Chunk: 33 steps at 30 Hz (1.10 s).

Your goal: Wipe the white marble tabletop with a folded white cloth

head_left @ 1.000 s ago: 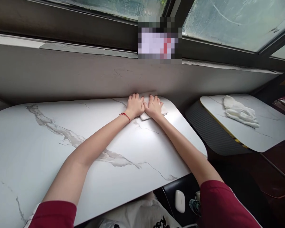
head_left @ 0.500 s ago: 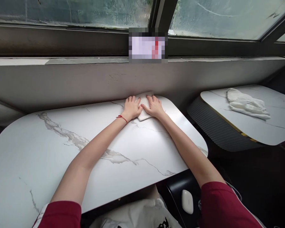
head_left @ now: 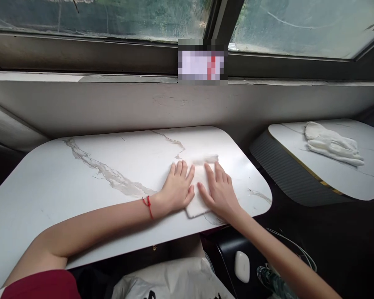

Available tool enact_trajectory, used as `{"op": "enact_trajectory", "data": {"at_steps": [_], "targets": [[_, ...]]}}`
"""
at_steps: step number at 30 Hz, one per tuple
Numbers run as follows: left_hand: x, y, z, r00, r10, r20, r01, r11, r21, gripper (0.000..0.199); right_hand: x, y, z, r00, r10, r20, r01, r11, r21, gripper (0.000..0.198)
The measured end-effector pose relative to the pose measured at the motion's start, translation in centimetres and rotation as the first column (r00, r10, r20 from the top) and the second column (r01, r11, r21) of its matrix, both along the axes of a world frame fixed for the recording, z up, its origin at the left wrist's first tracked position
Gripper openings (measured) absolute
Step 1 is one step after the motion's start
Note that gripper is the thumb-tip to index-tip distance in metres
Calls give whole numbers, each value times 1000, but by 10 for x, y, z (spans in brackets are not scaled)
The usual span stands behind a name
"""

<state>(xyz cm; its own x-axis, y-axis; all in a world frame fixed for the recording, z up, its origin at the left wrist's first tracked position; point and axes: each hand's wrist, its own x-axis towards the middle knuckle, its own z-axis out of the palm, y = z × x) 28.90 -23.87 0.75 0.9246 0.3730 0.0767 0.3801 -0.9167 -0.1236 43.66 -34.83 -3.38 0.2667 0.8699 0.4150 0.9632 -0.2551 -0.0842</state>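
A white folded cloth (head_left: 200,207) lies flat on the white marble-patterned table (head_left: 112,224), near its right end. My left hand (head_left: 176,189), with a red string bracelet at the wrist, rests palm down over the cloth's left edge, fingers stretched out. Palm down on the cloth's right side is my right hand (head_left: 221,193), its fingers spread. Parts of the cloth are hidden beneath both hands.
On a second table (head_left: 336,187) to the right lies a crumpled white cloth (head_left: 333,143). A wall and window ledge run behind. Below the table edge are a small white case (head_left: 242,266) on a black surface, a bottle (head_left: 274,280) and a white cable (head_left: 302,251).
Both hands and the cloth have moved from the table's far edge toward me and slightly right. The view has shifted slightly.
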Motion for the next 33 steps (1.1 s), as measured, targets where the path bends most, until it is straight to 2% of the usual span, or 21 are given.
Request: {"op": "enact_trajectory", "data": {"at_steps": [3, 5, 8, 12, 17, 23, 29, 33], "targets": [[-22, -28, -4, 1000, -27, 15, 26, 999, 31, 67, -27, -34, 1, 1000, 8, 12, -9, 1000, 21, 65], [-32, -37, -6, 999, -44, 25, 43, 998, 53, 67, -38, -46, 3, 1000, 17, 21, -17, 1000, 10, 68], [-40, -36, -5, 995, -103, 20, 102, 994, 46, 67, -43, -50, 5, 999, 20, 34, -19, 1000, -10, 70], [-37, -20, 0, 992, -127, 13, 127, 992, 13, 67, -37, -36, 7, 999, 22, 29, -21, 999, -30, 68], [-28, 8, 10, 998, -52, -36, 53, 998, 27, 64, -26, 3, 10, 999, 33, 11, -32, 995, -100, 69], [-19, 57, 21, 998, 57, -14, -57, 998, 22, 58, -25, 72, 15, 1000, 7, 7, -6, 979, -202, 74], [-2, 105, 5, 973, 205, 108, -194, 975, -105, 58, -21, 139, 14, 1000, -6, 1, 6, 979, -203, 72], [9, 135, -10, 937, 256, 238, -211, 957, -199, 56, -8, 171, 12, 1000, -2, -10, 0, 984, -179, 73]]}}
